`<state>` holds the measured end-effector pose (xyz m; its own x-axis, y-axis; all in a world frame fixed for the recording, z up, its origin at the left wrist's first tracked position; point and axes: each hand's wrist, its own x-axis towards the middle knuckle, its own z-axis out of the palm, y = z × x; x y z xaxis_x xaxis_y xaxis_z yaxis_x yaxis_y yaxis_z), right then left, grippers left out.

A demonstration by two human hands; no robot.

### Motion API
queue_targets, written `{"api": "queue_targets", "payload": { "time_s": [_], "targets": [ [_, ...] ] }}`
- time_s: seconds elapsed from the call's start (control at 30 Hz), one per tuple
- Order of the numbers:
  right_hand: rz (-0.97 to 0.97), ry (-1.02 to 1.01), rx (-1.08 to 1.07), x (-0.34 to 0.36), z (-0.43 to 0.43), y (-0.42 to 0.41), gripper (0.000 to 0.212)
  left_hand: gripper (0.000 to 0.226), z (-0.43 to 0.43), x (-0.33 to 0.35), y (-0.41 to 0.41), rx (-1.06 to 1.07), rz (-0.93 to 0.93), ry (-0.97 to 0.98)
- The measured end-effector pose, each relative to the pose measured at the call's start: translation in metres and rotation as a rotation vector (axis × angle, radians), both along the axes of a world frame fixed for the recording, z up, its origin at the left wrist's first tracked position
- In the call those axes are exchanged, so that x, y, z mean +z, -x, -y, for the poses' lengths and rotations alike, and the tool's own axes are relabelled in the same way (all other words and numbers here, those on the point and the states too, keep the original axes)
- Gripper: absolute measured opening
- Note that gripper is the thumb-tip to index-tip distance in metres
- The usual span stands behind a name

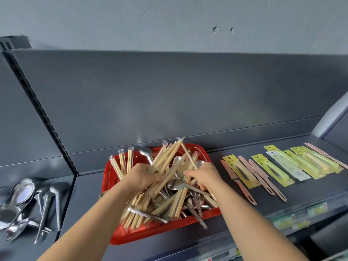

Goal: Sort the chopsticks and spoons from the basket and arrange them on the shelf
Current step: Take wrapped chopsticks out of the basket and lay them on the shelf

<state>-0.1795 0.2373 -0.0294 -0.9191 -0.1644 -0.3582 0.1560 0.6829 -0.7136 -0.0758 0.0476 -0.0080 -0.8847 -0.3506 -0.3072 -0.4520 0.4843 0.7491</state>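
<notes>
Soft even daylight, faint shadows, wide-angle edge bending, slight blur.

The basket (211, 216) was shiny red plastic. The chopsticks (165, 161) were pale wood in clear wrap, and the spoons (176, 184) were shiny metal. The shelf (235, 202) looked dull grey and smooth.

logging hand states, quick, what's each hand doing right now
Left hand: grips a bundle of wrapped chopsticks above the red basket.
Right hand: fingers curled round other chopsticks.
</notes>
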Motion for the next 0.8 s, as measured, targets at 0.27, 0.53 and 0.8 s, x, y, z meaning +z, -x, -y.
{"api": "queue_targets", "payload": {
  "time_s": [0.27, 0.53, 0.8],
  "targets": [
    [-0.076, 0.291, -0.002, 0.001, 0.012, 0.009, 0.018, 0.028, 0.004, -0.001, -0.009, 0.029, -0.083, -0.08],
    [-0.42, 0.411, 0.101, 0.038, 0.019, 0.018, 0.022, 0.02, 0.014, 0.019, -0.006, 0.175, -0.289, -0.082],
    [-0.517, 0.462, 0.347, 0.093, 0.061, 0.006, 0.022, 0.024, 0.044, 0.062, -0.037, 0.343, -0.482, -0.231]
  ]
}}
